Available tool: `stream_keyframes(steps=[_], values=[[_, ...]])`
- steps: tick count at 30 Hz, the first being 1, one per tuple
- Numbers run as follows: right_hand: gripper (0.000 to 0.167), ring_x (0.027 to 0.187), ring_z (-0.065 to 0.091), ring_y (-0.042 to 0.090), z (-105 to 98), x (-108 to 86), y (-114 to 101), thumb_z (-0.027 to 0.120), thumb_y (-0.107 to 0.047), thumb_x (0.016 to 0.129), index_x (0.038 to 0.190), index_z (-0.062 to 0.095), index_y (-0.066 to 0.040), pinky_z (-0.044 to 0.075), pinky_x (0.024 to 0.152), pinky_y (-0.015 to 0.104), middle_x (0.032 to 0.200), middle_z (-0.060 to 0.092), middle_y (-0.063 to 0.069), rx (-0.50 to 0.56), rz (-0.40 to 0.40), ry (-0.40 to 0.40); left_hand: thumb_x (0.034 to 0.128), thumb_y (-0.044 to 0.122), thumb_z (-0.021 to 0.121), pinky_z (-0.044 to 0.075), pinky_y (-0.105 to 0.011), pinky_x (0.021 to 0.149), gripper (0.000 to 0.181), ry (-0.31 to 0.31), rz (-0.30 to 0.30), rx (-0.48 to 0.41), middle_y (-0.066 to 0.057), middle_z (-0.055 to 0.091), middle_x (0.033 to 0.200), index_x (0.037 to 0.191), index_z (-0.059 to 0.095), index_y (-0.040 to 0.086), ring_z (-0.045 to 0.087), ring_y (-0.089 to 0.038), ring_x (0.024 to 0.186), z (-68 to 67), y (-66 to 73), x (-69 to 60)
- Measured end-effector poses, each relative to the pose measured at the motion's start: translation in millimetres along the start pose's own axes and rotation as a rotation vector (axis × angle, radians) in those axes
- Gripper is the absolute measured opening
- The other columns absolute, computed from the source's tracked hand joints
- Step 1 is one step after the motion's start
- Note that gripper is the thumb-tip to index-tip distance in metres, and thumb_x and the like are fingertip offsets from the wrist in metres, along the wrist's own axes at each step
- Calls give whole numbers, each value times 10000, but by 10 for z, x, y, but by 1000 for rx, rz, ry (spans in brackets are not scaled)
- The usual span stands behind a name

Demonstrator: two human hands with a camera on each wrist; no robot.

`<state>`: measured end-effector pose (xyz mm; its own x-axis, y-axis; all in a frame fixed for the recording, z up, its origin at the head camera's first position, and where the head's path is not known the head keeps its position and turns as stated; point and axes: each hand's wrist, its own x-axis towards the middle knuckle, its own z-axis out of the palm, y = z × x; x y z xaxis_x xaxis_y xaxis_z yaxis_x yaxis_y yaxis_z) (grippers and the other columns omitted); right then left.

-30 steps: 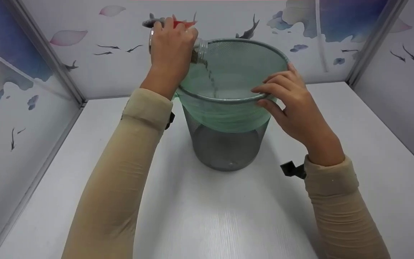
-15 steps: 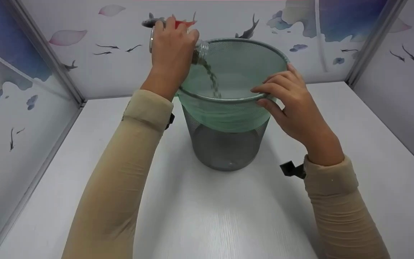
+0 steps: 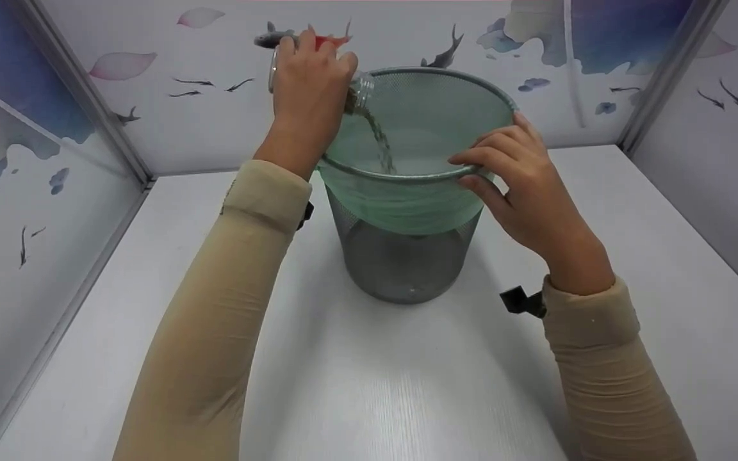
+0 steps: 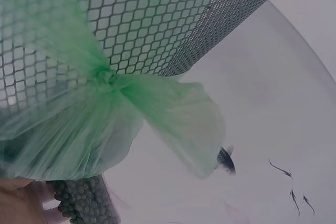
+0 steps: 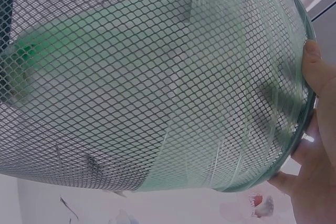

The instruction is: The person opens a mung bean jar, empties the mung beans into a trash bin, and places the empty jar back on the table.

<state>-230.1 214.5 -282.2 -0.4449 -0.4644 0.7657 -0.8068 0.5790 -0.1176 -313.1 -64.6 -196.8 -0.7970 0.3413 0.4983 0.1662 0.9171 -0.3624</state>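
Plainly upright on the white table (image 3: 394, 384) stands a mesh bin (image 3: 401, 272), its green bag (image 3: 407, 214) folded over the rim (image 3: 420, 179), probably to anchor the lining. The right hand (image 3: 515, 173) pinches that rim, seemingly as a steadier; the left hand (image 3: 311, 86), curled round a clear jar (image 3: 363, 88), holds it tilted so small beans (image 3: 379, 139) fall inside.

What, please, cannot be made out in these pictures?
Head: most of the jar, behind the left hand.
Head: where grains land, behind the near side of the green bag.
Left wrist: much of the left hand, past the edge.
Right wrist: part of the right hand, likewise.
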Motion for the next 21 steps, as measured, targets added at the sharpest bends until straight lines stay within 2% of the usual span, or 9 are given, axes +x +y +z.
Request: stream_keyframes(steps=[5, 12, 21], values=[[189, 1128, 625, 337, 5, 8, -1, 709, -115, 1030, 1200, 771, -61, 170, 1277, 620, 1109, 717, 141, -1, 2, 0, 1068, 43, 600, 425, -561, 1140, 298, 5, -2, 10, -211, 654, 1382, 1363, 642, 60, 533, -416, 1343, 3, -4, 6], [193, 1134, 618, 329, 6, -7, -3, 712, -95, 1025, 1207, 770, -65, 159, 1283, 610, 1114, 718, 131, 23, 5, -2, 1066, 21, 586, 434, -547, 1118, 253, 70, 0, 4, -203, 681, 1316, 1296, 684, 60, 568, -410, 1293, 33, 12, -7], [189, 1143, 610, 319, 7, -3, -3, 714, -73, 1019, 1197, 778, -76, 138, 1288, 605, 1103, 709, 124, 43, 25, -6, 1070, 9, 574, 425, -556, 1134, 260, 56, 9, 26, -202, 675, 1342, 1300, 681, 66, 561, -414, 1312, 21, 25, 12]])
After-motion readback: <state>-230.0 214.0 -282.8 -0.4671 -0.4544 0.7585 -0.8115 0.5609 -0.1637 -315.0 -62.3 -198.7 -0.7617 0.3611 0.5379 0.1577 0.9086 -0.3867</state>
